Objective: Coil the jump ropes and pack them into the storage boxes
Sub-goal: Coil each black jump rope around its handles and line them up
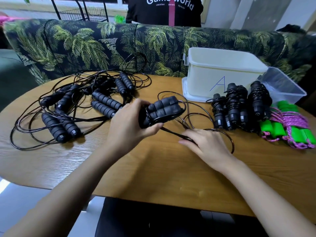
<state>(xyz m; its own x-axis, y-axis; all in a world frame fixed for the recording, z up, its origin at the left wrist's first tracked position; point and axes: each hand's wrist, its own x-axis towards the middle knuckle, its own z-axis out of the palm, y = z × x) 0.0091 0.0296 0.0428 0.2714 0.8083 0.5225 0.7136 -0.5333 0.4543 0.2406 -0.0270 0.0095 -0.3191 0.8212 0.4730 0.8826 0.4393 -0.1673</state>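
My left hand (130, 124) grips a pair of black foam jump-rope handles (162, 111) held together above the wooden table (153, 171). Their thin black cord (201, 117) loops out to the right. My right hand (203, 142) pinches that cord low over the table. A tangle of uncoiled black ropes (77, 106) lies at the left. Several coiled black ropes (239, 106) stand beside a white box marked "A" (220, 74). A clear box (283, 86) sits right of it. Green-handled ropes with purple cord (289, 129) lie at the far right.
A leaf-patterned sofa back (119, 47) runs behind the table. A person in a black printed shirt (164, 11) stands beyond it. The table's near edge curves just above my lap.
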